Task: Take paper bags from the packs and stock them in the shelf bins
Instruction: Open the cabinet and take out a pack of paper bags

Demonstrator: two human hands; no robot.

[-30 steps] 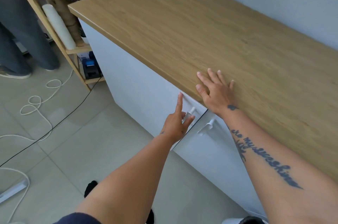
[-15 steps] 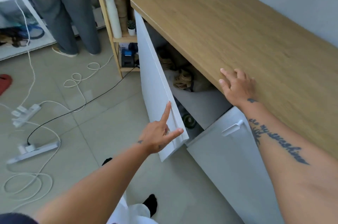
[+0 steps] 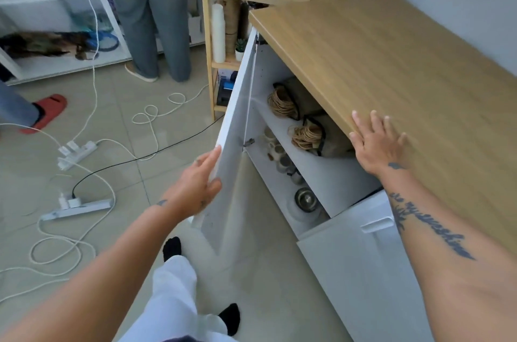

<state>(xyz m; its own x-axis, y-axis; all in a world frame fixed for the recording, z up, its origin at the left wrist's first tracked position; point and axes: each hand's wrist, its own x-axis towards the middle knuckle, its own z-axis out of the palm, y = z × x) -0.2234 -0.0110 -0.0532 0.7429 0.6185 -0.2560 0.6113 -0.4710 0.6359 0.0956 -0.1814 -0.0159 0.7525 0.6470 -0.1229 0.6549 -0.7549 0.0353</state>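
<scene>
Far left, a power strip and loose cables lie on the tiled floor. The left hand holds the free edge of the cabinet door, fingers stretched along the outer face and thumb hooked over the edge. Shut a second ago and half open shortly after, the door now stands swung wide to the left, exposing the interior. On the upper shelf, under the counter, lie two paper bag packs, brown bundles with twine handles facing out; neither is touched. Jars and a metal bowl sit on the shelf below. The right hand rests flat, fingers apart, on the near edge of the wooden countertop, holding nothing. The right-hand door is closed. With access gained, reaching for a pack is probably next; no shelf bins can be identified.
</scene>
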